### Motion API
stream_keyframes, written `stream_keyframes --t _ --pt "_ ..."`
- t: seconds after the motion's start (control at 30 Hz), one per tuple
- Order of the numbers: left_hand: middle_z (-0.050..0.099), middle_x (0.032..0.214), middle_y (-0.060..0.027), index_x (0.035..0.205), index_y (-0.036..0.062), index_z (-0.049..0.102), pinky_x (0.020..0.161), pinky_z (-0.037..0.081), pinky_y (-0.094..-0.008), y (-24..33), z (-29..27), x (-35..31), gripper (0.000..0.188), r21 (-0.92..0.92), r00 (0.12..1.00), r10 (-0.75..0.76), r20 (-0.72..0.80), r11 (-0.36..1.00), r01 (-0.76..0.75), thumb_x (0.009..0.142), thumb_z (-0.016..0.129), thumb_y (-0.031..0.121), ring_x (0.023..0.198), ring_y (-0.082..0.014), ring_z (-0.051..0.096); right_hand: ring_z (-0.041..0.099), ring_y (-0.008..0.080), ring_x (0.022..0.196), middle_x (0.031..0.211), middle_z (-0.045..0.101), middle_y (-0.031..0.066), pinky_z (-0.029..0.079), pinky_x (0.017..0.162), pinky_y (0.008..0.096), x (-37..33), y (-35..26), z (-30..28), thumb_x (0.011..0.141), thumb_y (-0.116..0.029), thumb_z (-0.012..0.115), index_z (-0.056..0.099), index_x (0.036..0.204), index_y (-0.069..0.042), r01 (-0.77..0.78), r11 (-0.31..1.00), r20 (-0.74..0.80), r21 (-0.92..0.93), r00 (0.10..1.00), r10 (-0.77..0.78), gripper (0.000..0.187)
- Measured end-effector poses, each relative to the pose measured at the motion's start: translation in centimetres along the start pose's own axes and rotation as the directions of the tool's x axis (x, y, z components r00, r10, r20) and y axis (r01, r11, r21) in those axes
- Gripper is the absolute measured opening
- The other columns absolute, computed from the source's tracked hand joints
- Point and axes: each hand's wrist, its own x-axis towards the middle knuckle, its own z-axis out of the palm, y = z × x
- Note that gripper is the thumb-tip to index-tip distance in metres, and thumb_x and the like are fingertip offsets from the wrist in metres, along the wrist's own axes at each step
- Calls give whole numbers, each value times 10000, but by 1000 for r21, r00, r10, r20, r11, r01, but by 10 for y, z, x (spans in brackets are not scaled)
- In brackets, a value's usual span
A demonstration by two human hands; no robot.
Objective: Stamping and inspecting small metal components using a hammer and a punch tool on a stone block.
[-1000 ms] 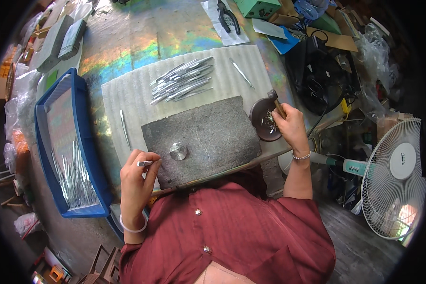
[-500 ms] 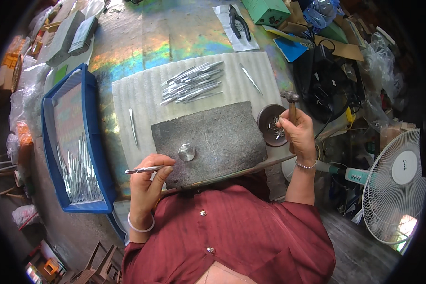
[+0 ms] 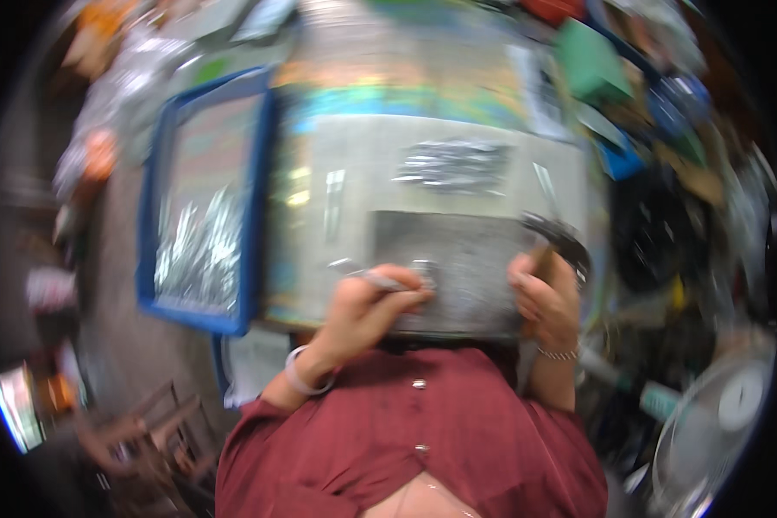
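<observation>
Slim metal tool (image 3: 383, 281) pinched in your left hand (image 3: 361, 309), long axis roughly left to right, fingertips just beside the round metal block (image 3: 425, 269). Your right hand (image 3: 547, 295), farther from the block, grips a hammer (image 3: 540, 254); cannot tell whether its fingertips pinch anything else.

1 hammer (image 3: 540, 257), 1 slab (image 3: 483, 268), 1 round metal block (image 3: 425, 274), 1 blue tray (image 3: 257, 198) and 1 fan (image 3: 716, 423) show. Single slim metal pieces (image 3: 544, 185) number 3; their 2 clusters (image 3: 453, 166) are too blurred to count. Bracelets (image 3: 297, 373): 2; buttons (image 3: 420, 385): 2.
</observation>
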Motion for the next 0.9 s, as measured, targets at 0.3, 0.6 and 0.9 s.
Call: stream_keyframes --t 0.3,0.6,0.9 --pt "624 776 -39 910 -2 575 597 508 -245 -15 5 -12 74 -213 992 126 -24 969 -128 896 594 68 666 -93 609 357 21 406 799 572 91 279 342 149 2 16 25 839 23 600 508 960 -38 -32 998 134 54 991 25 164" --pt "622 776 -25 918 7 590 589 488 -223 -27 -6 -12 81 -371 987 158 3 917 -146 899 596 85 656 -74 588 358 28 405 818 604 133 279 355 157 7 24 65 856 18 596 504 986 -21 -58 994 197 90 980 39 164" --pt "629 784 -12 935 31 601 581 475 -203 -27 -13 -17 121 -598 999 42 3 801 -32 907 608 149 667 -60 567 354 39 406 814 580 129 271 351 169 3 27 90 897 -24 567 471 971 -10 -61 994 257 85 966 37 122"
